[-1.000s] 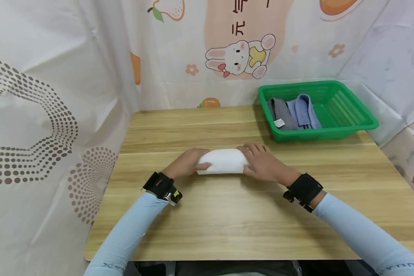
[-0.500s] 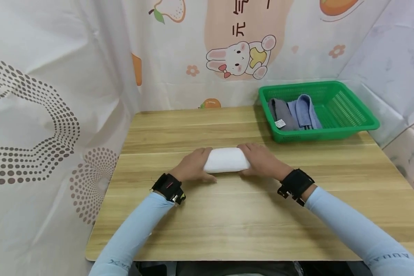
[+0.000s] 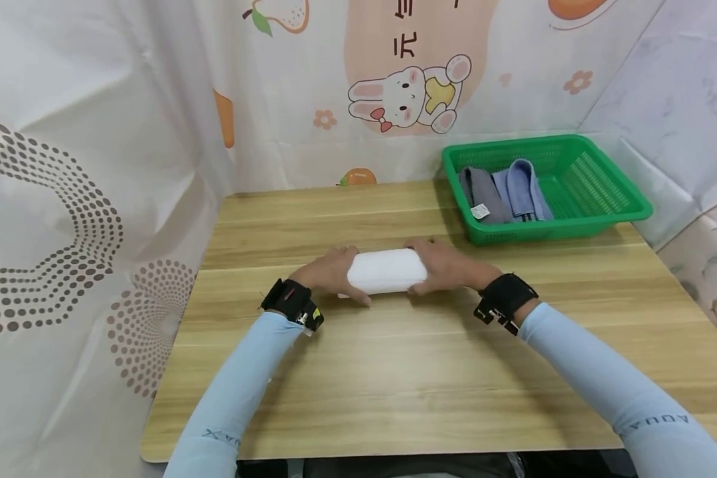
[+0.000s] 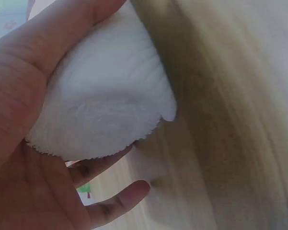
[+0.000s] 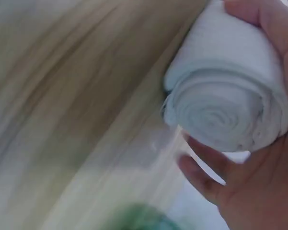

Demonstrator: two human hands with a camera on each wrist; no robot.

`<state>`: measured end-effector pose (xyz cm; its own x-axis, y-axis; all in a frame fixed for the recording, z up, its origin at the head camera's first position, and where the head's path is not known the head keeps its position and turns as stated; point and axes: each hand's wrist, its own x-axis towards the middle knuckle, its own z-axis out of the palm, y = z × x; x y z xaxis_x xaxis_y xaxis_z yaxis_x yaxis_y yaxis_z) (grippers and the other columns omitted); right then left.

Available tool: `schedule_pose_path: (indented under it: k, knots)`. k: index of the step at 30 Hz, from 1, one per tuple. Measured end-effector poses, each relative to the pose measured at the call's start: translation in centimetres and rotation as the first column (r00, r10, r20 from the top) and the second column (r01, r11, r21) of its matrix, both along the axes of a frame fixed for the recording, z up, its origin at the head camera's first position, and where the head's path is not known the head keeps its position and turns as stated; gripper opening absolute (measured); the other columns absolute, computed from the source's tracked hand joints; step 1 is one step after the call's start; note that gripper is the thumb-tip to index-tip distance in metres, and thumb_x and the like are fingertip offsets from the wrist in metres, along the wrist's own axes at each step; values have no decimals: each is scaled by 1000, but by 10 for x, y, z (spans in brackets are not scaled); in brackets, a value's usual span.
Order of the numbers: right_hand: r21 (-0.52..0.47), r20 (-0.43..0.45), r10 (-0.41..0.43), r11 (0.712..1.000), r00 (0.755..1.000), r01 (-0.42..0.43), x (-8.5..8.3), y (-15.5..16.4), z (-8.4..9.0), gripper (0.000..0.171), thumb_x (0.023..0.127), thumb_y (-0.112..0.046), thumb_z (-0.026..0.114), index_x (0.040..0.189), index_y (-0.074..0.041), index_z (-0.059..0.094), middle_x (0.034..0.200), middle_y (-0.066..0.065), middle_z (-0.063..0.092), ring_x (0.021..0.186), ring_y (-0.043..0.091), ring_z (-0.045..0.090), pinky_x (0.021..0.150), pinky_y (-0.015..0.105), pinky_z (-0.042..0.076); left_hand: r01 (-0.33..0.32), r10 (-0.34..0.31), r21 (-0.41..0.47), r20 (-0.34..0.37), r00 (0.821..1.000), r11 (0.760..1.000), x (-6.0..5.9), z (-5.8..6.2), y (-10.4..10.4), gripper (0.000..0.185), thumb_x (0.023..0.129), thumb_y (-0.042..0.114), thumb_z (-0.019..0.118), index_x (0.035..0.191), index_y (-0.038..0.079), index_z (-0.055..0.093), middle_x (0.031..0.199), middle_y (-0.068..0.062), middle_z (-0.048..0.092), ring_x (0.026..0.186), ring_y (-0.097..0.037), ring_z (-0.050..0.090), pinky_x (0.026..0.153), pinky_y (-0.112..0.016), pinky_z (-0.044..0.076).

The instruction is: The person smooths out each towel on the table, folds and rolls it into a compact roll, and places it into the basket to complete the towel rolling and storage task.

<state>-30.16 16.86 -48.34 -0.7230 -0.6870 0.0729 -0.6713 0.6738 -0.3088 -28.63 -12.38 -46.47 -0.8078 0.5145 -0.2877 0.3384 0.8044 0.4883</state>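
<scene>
A white towel [image 3: 388, 271], rolled into a short thick cylinder, lies crosswise at the middle of the wooden table. My left hand [image 3: 330, 271] grips its left end, thumb along the near side and fingers round the far side. At the opposite end my right hand [image 3: 445, 265] holds it the same way. The right wrist view shows the coiled spiral end of the towel [image 5: 220, 117] against the palm, thumb over the roll. In the left wrist view the towel's end [image 4: 105, 105] is fuzzy, with a small flap of edge sticking out; two fingers extend beneath it.
A green plastic basket [image 3: 556, 231] stands at the back right of the table [image 3: 382, 385]. Inside it are a grey folded cloth [image 3: 484, 192] with a white tag and a blue folded cloth [image 3: 522, 189]. Printed curtains [image 3: 287, 153] hang behind and at the sides.
Both hands have come round the towel's ends from a looser hold, with the right hand's spread fingers now curled. The roll looks rounder and slightly tilted, its right end farther back.
</scene>
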Motion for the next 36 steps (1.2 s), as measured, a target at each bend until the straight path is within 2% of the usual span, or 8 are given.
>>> schedule_pose_path:
  k: [5, 10, 12, 16, 19, 22, 29, 36]
  knots:
    - [207, -407, 10, 975, 913, 82, 24, -11, -1, 93, 73, -55, 88, 132, 5, 48, 128, 27, 53, 120, 47, 48, 101, 61, 41, 15, -15, -39, 3, 1000, 999, -1, 5, 1, 96, 71, 54, 90, 138, 2, 45, 126, -12, 52, 116, -27, 48, 96, -42, 48]
    - [168, -349, -16, 983, 937, 79, 24, -16, -1, 87, 69, -29, 91, 132, 7, 45, 116, 24, 57, 110, 42, 54, 99, 53, 45, -8, -5, -87, -148, 989, 996, 3, 2, 7, 96, 72, 54, 90, 140, 1, 47, 130, -14, 54, 121, -29, 50, 103, -53, 42]
    - [134, -275, -18, 989, 961, 57, 16, -16, 1, 84, 65, -22, 91, 131, 6, 46, 116, 23, 59, 110, 42, 55, 99, 53, 46, 15, -59, -147, -297, 953, 989, 7, -4, 11, 99, 74, 55, 88, 144, 1, 45, 135, -16, 54, 126, -32, 51, 105, -58, 40]
    - [118, -137, 18, 993, 990, -1, 2, -11, 7, 86, 59, -24, 92, 128, 7, 49, 116, 23, 60, 107, 41, 56, 95, 53, 48, 60, -179, -233, -538, 824, 971, 14, -17, 20, 99, 80, 52, 85, 149, -3, 40, 141, -21, 55, 130, -37, 52, 104, -59, 42]
    - [120, -74, 37, 992, 997, -28, -5, -9, 12, 88, 58, -28, 94, 126, 7, 50, 116, 23, 60, 106, 41, 56, 93, 53, 50, 70, -184, -212, -585, 790, 975, 12, -20, 23, 89, 80, 48, 86, 141, -3, 47, 132, -19, 62, 120, -34, 59, 99, -52, 48]
    - [123, -59, 15, 992, 998, -8, -8, -10, 14, 88, 59, -31, 96, 126, 5, 52, 117, 22, 61, 106, 42, 57, 91, 55, 51, 96, -151, -125, -563, 813, 987, 2, -19, 22, 75, 75, 42, 90, 127, 1, 55, 116, -13, 67, 105, -28, 64, 92, -44, 52]
    - [174, -255, -89, 975, 963, 137, 12, -21, 1, 98, 63, -41, 97, 139, -1, 48, 128, 20, 59, 113, 44, 54, 92, 64, 41, 150, -143, -7, -351, 926, 989, -13, -11, 15, 65, 70, 33, 92, 118, 3, 61, 106, -6, 69, 94, -21, 65, 86, -37, 54]
    - [41, -344, -46, 997, 938, 64, 15, -23, -5, 93, 61, -26, 98, 137, 1, 51, 121, 21, 63, 106, 42, 60, 92, 57, 48, 139, -139, -17, -234, 962, 990, -14, -2, 11, 70, 72, 41, 90, 125, 4, 60, 110, -6, 67, 97, -21, 62, 86, -36, 53]
